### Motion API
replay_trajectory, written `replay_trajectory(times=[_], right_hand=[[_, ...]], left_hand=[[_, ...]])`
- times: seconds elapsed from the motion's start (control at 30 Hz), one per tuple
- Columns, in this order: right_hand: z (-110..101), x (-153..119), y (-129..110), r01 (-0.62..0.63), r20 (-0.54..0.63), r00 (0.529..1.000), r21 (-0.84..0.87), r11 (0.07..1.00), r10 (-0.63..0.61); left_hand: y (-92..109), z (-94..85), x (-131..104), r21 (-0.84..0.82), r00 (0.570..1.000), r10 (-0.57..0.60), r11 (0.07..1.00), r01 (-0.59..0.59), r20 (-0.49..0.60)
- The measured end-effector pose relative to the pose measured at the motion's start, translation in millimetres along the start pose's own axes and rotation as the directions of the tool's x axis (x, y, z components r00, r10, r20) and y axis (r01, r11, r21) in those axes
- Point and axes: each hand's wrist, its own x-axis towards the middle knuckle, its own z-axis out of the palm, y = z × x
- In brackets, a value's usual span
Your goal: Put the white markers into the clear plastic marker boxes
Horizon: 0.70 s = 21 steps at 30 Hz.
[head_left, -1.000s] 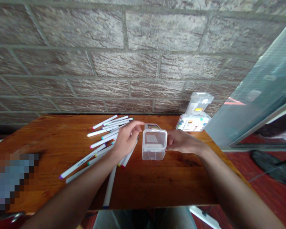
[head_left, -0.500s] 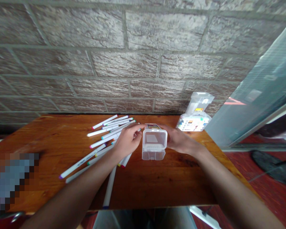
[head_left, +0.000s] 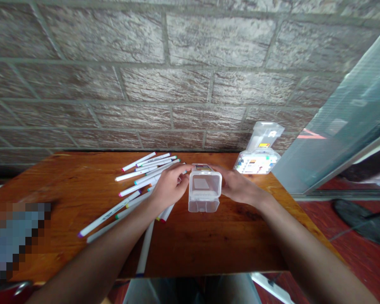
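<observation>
On tabletop (head_left: 250, 245), near far right corner, I see clear case (head_left: 258, 163). Left hand (head_left: 171, 185) and right hand (head_left: 237, 184) half curled beside see-through box (head_left: 204, 205); can't tell if gripping. Box sits around middle, between them. Good holding: soft, even push, no squashing. White pens (head_left: 109, 213) toward left edge.

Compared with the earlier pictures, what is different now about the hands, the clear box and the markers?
The right hand's fingers have reached farther forward along the clear box. The left hand has shifted slightly, its thumb nearer the box. Whether either hand has gripped it is unclear. The clear box, markers and plastic cases near the wall stayed in place.
</observation>
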Motion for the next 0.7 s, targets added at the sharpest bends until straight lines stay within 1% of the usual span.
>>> replay_trajectory(times=[0.17, 0.3, 0.5, 0.6, 0.7], right_hand=[[-2, 0, -5, -0.013, 0.005, 1.000, -0.006, 1.000, 0.013], [-1, 0, -5, 0.010, 0.001, 1.000, -0.011, 1.000, -0.009], [1, 0, 0, 0.000, -0.022, 1.000, -0.048, 0.999, -0.001], [3, 0, 4, -0.020, -0.052, 0.999, -0.094, 0.995, 0.015], [5, 1, 8, -0.003, -0.073, 0.997, -0.112, 0.994, -0.005]], left_hand=[[-1, 0.3, -1, -0.005, 1.000, -0.005, 1.000, 0.005, -0.003], [-1, 0.5, -1, -0.009, 1.000, -0.008, 1.000, 0.008, -0.003], [-1, 0.7, 0, -0.012, 1.000, -0.008, 1.000, 0.008, -0.003], [-1, 0.3, 0, -0.017, 1.000, -0.028, 0.999, 0.028, 0.007], [-1, -0.2, -1, -0.018, 0.998, -0.049, 0.999, 0.050, 0.024]])
